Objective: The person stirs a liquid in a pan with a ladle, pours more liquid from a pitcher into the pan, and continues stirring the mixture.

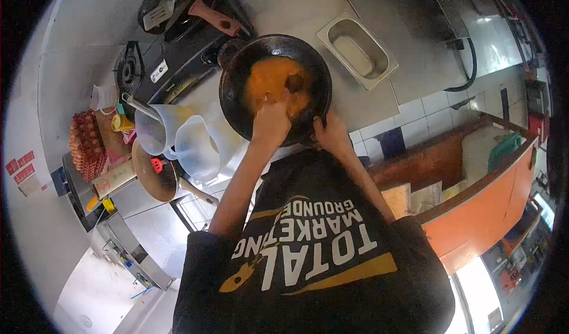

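A dark wok (323, 67) with an orange mixture (272, 73) in it stands in front of me on the counter. My left hand (272, 121) reaches over the near rim with fingers curled, its fingertips down at the orange mixture; I cannot tell what is in them. Just beyond these fingers, a dark round shape (294, 83) lies in the mixture. At the wok's near right edge, my right hand (330, 132) is closed on the rim, thumb on the upper side.
A steel pan (388, 73) sits right of the wok. Translucent jugs (198, 147) and a frying pan (148, 174) with a red spatula (157, 165) stand left, near egg trays (88, 144). Behind are a stove burner (127, 67) and a slotted turner (159, 15).
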Motion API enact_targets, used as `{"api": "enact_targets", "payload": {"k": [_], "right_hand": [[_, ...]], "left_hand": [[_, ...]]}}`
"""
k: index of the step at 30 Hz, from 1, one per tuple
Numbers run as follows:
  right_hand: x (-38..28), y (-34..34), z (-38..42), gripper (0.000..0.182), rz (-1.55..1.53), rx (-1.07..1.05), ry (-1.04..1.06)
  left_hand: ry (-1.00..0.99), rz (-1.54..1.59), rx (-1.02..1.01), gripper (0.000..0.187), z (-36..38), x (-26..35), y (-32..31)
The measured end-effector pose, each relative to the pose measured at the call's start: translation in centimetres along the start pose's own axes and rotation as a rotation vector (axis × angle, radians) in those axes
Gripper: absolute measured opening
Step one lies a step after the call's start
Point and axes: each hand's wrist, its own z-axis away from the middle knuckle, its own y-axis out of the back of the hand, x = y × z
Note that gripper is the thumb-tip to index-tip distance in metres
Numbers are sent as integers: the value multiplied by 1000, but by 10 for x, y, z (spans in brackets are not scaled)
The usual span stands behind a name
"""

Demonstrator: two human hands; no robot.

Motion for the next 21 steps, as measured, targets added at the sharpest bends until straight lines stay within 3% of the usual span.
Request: {"api": "enact_targets", "payload": {"k": [3, 6, 9, 12, 14, 18, 20, 21], "right_hand": [[-21, 11, 4, 30, -134, -74, -141], [6, -2, -4, 30, -161, -69, -93], [2, -2, -1, 30, -55, 0, 0], [6, -4, 0, 30, 42, 25, 23], [10, -8, -1, 30, 22, 30, 48], [-21, 14, 2, 30, 1, -71, -72], [-34, 21, 3, 29, -73, -164, -235], [-25, 14, 3, 31, -36, -93, -150]], "left_hand": [[45, -173, -174, 29, -18, -11, 2], [149, -166, -158, 21, -10, -24, 3], [80, -118, -53, 23, 14, -39, 6], [-33, -1, -191, 41, 31, -45, 7], [-25, 64, -216, 41, 41, -22, 7], [-145, 104, -104, 41, 25, -15, -19], [-67, -16, -112, 28, 7, -17, -14], [-29, -79, -113, 23, 0, -20, -10]]}}
